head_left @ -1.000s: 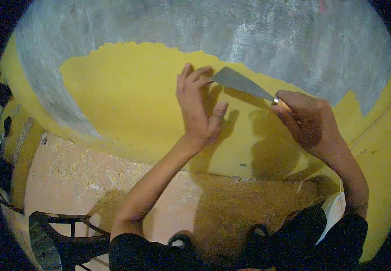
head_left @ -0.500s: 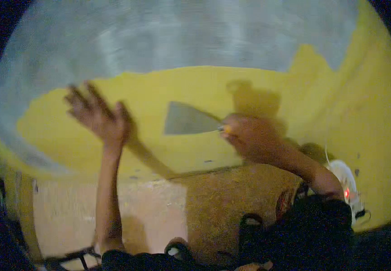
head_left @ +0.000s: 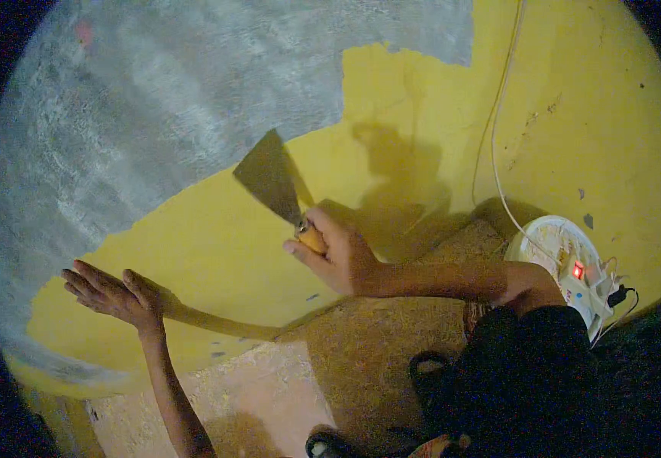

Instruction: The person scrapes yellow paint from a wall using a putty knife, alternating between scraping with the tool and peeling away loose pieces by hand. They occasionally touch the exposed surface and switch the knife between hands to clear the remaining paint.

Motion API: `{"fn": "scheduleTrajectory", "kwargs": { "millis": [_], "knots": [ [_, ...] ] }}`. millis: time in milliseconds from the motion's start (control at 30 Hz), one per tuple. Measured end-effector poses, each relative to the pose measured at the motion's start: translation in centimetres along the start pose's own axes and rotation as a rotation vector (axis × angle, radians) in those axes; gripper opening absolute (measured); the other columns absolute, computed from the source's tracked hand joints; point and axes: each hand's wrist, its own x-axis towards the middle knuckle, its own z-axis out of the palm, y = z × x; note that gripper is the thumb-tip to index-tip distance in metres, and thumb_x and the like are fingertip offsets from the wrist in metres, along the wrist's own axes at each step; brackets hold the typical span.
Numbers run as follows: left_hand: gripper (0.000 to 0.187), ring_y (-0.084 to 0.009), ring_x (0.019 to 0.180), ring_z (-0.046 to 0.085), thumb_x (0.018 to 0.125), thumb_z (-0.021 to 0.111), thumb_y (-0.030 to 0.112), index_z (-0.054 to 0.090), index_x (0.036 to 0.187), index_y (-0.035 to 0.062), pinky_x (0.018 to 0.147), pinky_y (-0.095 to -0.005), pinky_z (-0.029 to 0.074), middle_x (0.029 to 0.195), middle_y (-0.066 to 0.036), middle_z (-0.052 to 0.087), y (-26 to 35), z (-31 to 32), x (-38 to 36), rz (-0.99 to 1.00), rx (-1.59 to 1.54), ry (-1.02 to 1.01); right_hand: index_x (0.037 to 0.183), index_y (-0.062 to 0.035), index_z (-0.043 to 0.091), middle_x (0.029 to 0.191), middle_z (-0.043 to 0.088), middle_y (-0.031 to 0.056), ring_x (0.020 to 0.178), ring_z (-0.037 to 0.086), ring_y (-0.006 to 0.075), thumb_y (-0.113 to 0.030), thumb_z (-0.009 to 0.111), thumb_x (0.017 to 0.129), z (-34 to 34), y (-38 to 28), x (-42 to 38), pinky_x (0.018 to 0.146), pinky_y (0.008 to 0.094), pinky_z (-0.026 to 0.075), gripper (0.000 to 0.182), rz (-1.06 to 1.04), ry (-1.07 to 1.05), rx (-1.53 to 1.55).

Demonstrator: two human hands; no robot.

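My right hand (head_left: 338,252) is wrapped round the orange handle of a scraper (head_left: 271,177) with a wide, flat metal blade. The blade points up and left, in front of the edge between the yellow paint (head_left: 224,237) and the grey wall surface (head_left: 155,99). Whether the blade touches the wall cannot be told. At the left, my left hand (head_left: 113,296) has its fingers stretched out over the yellow part and holds nothing.
A white bucket (head_left: 525,243) stands at the right, with a power strip (head_left: 586,294) showing a red light on it. A white cable (head_left: 496,153) runs up the wall. Below lie a pale board (head_left: 269,389) and brown floor (head_left: 376,343).
The view has turned and shifted. The scraper blade, which pointed left, now points up and left, close to the grey edge. My left hand appears lower in view, its fingers still spread.
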Motion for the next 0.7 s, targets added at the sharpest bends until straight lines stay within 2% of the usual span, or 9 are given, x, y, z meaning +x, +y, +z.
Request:
{"fn": "scheduleTrajectory", "kwargs": {
  "millis": [133, 200, 233, 300, 400, 433, 500, 667, 700],
  "knots": [
    [0.068, -0.0383, 0.134, 0.007, 0.090, 0.030, 0.050, 0.018, 0.140, 0.0057, 0.105, -0.0534, 0.005, 0.146, -0.018, 0.011, 0.0, 0.2, 0.1, -0.009, -0.006, -0.019, 0.087, -0.0008, 0.046, 0.066, 0.046, 0.0143, 0.062, 0.050, 0.0307, -0.026, 0.060, 0.083, -0.1, 1.0, 0.4, 0.057, 0.0398, 0.040, 0.029, 0.063, 0.085, 0.074],
    [0.069, -0.0386, 0.134, 0.007, 0.090, 0.030, 0.050, 0.017, 0.140, 0.0054, 0.104, -0.0538, 0.004, 0.146, -0.018, 0.010, 0.1, 0.1, 0.1, -0.014, -0.004, -0.030, 0.088, -0.0015, 0.045, 0.065, 0.047, 0.0098, 0.056, 0.050, 0.0242, -0.025, 0.059, 0.084, -0.2, 1.2, 0.2, 0.051, 0.0367, 0.040, 0.028, 0.076, 0.088, 0.093],
    [0.070, -0.0388, 0.134, 0.006, 0.089, 0.030, 0.051, 0.016, 0.140, 0.0049, 0.104, -0.0541, 0.003, 0.146, -0.018, 0.009, 0.2, 0.2, 0.1, -0.017, -0.034, -0.039, 0.088, -0.0015, 0.045, 0.065, 0.047, 0.0098, 0.056, 0.050, 0.0242, -0.025, 0.059, 0.084, 0.1, 1.4, 0.1, 0.051, 0.0367, 0.040, 0.028, 0.079, 0.087, 0.089],
    [0.071, -0.0390, 0.134, 0.006, 0.089, 0.031, 0.051, 0.015, 0.140, 0.0044, 0.104, -0.0544, 0.003, 0.146, -0.018, 0.008, 0.7, 0.4, 0.2, -0.025, -0.061, -0.043, 0.088, -0.0036, 0.043, 0.067, 0.046, 0.0055, 0.055, 0.049, 0.0152, -0.022, 0.058, 0.085, 0.7, 1.4, 0.0, 0.048, 0.0303, 0.040, 0.025, 0.235, 0.034, 0.430],
    [0.074, -0.0385, 0.134, 0.005, 0.088, 0.035, 0.052, 0.014, 0.140, 0.0037, 0.104, -0.0550, 0.002, 0.146, -0.019, 0.008, 1.8, 0.0, 0.9, 0.009, -0.069, -0.046, 0.090, -0.0064, 0.040, 0.068, 0.045, 0.0025, 0.053, 0.048, 0.0093, -0.020, 0.055, 0.087, 0.8, 1.0, -0.4, 0.045, 0.0250, 0.040, 0.021, 0.336, -0.008, 0.446],
    [0.075, -0.0379, 0.134, 0.005, 0.087, 0.037, 0.052, 0.014, 0.140, 0.0035, 0.104, -0.0547, 0.002, 0.146, -0.019, 0.008, 2.2, -0.2, 1.5, 0.050, -0.075, -0.074, 0.090, -0.0064, 0.040, 0.068, 0.045, 0.0025, 0.053, 0.048, 0.0093, -0.020, 0.055, 0.087, 1.1, 1.3, -0.4, 0.045, 0.0250, 0.040, 0.021, 0.334, -0.025, 0.435],
    [0.078, -0.0365, 0.135, 0.005, 0.084, 0.044, 0.051, 0.015, 0.140, 0.0036, 0.105, -0.0539, 0.002, 0.146, -0.018, 0.009, 2.7, -0.8, 2.6, 0.080, -0.118, -0.126, 0.090, -0.0081, 0.038, 0.068, 0.044, 0.0017, 0.055, 0.049, 0.0091, -0.019, 0.053, 0.088, 1.6, 2.0, -0.4, 0.046, 0.0238, 0.040, 0.019, 0.198, 0.135, 0.489],
    [0.077, -0.0361, 0.135, 0.007, 0.083, 0.046, 0.049, 0.018, 0.140, 0.0052, 0.105, -0.0546, 0.000, 0.146, -0.015, 0.013, 3.4, -1.2, 4.5, 0.127, -0.191, -0.141, 0.093, -0.0087, 0.038, 0.075, 0.045, 0.0015, 0.060, 0.047, 0.0082, -0.017, 0.052, 0.088, 1.7, 0.7, -0.9, 0.048, 0.0210, 0.040, 0.017, 0.113, 0.120, 0.668],
    [0.072, -0.0365, 0.134, 0.008, 0.083, 0.046, 0.048, 0.023, 0.138, 0.0064, 0.104, -0.0549, 0.000, 0.145, -0.015, 0.017, 3.6, -1.5, 5.1, 0.109, -0.203, -0.138, 0.095, -0.0086, 0.039, 0.077, 0.046, 0.0017, 0.062, 0.046, 0.0079, -0.016, 0.052, 0.088, 2.3, 0.6, -1.0, 0.049, 0.0195, 0.040, 0.017, 0.101, 0.106, 0.743]
  ]
}}
